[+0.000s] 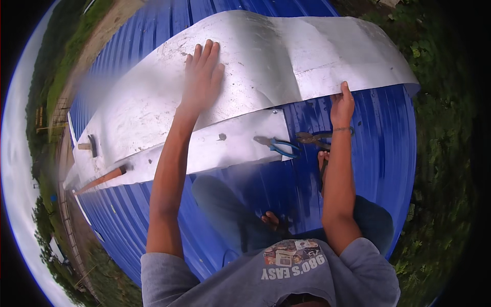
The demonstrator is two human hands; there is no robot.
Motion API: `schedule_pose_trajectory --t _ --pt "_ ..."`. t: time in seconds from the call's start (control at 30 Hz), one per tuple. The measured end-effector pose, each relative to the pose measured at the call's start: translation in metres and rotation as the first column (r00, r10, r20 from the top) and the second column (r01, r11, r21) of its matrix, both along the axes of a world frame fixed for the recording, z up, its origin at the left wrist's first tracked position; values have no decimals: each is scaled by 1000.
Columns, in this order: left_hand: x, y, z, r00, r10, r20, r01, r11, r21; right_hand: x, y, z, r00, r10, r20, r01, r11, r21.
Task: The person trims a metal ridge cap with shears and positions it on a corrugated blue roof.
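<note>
Head camera, looking steeply down, close overhead

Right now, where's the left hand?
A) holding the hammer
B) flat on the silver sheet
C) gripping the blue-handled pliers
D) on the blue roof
B: the left hand lies palm down with fingers spread on the silver sheet, while the pliers lie untouched lower down and the hammer sits far off to the left.
</note>
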State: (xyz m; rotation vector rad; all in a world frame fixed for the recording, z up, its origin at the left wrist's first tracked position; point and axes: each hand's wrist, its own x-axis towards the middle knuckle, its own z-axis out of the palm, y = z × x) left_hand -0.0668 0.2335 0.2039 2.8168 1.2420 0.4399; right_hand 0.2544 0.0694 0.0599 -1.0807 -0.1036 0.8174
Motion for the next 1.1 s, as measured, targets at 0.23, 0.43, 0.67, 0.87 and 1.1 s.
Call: schedule_pose_trajectory --t 0.23,0.43,0.67,0.87,1.1 --pt "17 2 2 998 -66 8 67 998 -7 -11 -6 -73 985 158 74 -108 882 -459" --pt "4 1 13 998 -37 -52 34 998 -55 -78 -1 -74 982 131 -136 -173 915 -366" --pt "13 1 5 998 -57 1 57 997 -55 -82 8 -84 980 113 -165 -172 899 -404" --pt "2 3 8 998 -57 -11 57 997 -45 -60 -11 -27 981 -195 11 190 939 -288" --pt "9 5 1 999 -34 11 35 999 -28 -61 -12 -58 1000 20 -19 -26 901 -433"
